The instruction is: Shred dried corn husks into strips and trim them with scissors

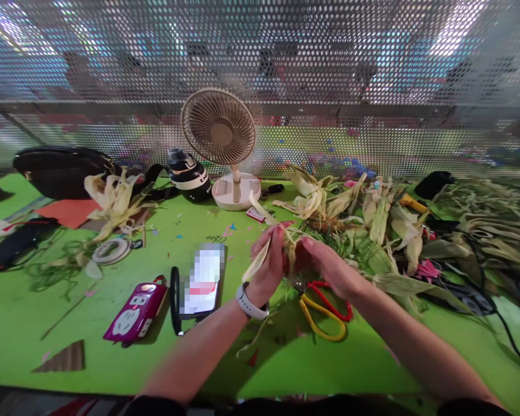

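A pale wristband [248, 305] circled the left wrist. Just beyond it, the left hand [266, 257] was bent at the fingers, the tips drawn together in a pinch. The right hand [327, 263], to the right of the band, faced the left, its thumb pointing inward; its other fingers were mostly hidden, so its grip could not be told. The left forearm [199, 349] slanted up to the band; the right forearm [416, 341], bare too, slanted in from its far right.
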Action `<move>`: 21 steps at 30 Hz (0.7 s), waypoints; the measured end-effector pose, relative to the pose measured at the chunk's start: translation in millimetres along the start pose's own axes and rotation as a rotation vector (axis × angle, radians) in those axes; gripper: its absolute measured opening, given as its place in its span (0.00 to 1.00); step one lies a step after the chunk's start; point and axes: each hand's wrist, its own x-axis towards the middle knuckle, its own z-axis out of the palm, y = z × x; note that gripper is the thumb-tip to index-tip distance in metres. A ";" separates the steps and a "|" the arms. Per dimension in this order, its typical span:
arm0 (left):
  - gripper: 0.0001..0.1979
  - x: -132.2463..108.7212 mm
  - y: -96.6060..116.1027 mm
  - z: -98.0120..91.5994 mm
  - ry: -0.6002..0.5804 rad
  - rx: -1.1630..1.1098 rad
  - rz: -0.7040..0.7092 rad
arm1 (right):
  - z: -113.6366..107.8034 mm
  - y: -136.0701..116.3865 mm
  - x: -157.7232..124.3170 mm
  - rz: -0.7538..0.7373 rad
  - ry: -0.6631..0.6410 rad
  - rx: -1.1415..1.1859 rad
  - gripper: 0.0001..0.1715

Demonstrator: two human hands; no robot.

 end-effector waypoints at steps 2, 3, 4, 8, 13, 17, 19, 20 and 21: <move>0.16 -4.8 0.3 7.8 -0.026 0.013 0.036 | 11.4 12.3 3.0 0.053 0.221 0.049 0.20; 0.15 -6.6 0.5 11.0 -0.030 0.006 0.040 | 15.1 15.8 3.7 0.047 0.303 0.050 0.20; 0.14 -8.1 0.3 13.5 -0.040 0.004 0.042 | 17.2 17.5 4.1 0.026 0.358 0.036 0.19; 0.13 -10.5 -4.3 15.7 -0.085 0.014 0.047 | 14.4 14.9 6.2 -0.144 0.389 -0.054 0.14; 0.13 -9.3 -14.5 10.8 -0.165 0.067 0.129 | 3.4 14.1 13.3 -0.272 0.434 -0.207 0.15; 0.11 -8.4 -19.0 9.8 -0.273 0.065 0.121 | -5.4 16.1 16.8 -0.312 0.467 -0.303 0.15; 0.12 -9.1 -19.6 10.8 -0.314 0.019 0.057 | -8.7 17.8 17.0 -0.329 0.482 -0.372 0.15; 0.12 -9.7 -19.7 11.3 -0.314 -0.004 0.006 | -9.8 18.7 16.9 -0.342 0.486 -0.414 0.15; 0.12 -10.4 -19.8 11.7 -0.290 -0.015 -0.038 | -10.6 19.7 16.6 -0.357 0.488 -0.458 0.15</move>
